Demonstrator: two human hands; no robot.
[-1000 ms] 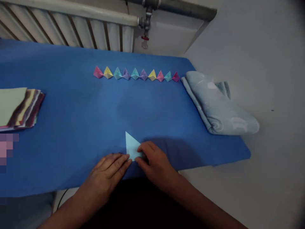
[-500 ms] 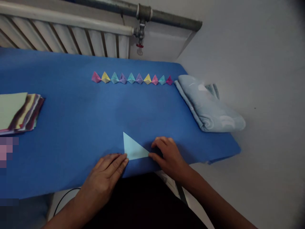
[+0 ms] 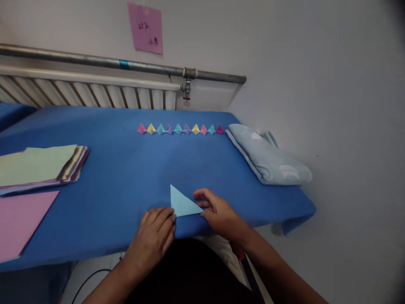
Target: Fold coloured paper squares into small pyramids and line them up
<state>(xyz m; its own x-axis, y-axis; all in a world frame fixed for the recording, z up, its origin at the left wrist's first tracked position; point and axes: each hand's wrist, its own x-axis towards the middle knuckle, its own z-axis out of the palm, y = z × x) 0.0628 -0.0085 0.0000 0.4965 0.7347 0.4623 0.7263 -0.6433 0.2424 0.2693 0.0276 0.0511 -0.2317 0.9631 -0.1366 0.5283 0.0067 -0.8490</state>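
Note:
A light blue sheet of paper [image 3: 182, 205], folded into a triangle, lies at the near edge of the blue-covered table. My left hand [image 3: 155, 234] has its fingers pressed together on the paper's lower left corner, thumb against the fingertips. At the pointed right corner, my right hand [image 3: 218, 213] holds the tip by the thumb; its index finger curves above, off the paper. Farther back, a row of small folded paper shapes [image 3: 178, 128] in pink, yellow, blue and purple runs across the table.
On the left sits a stack of coloured paper sheets [image 3: 41, 164], with pink paper [image 3: 25, 219] in front of it. A folded light blue blanket [image 3: 268, 158] lies at the right by the wall. Behind the table are a radiator [image 3: 117, 96] and a pipe [image 3: 152, 67] with a valve.
The view has tilted up and shifted left, bringing in a pink note on the wall and the pink paper. Both hands stay at the triangle's corners; my right fingers have drawn closer to the paper.

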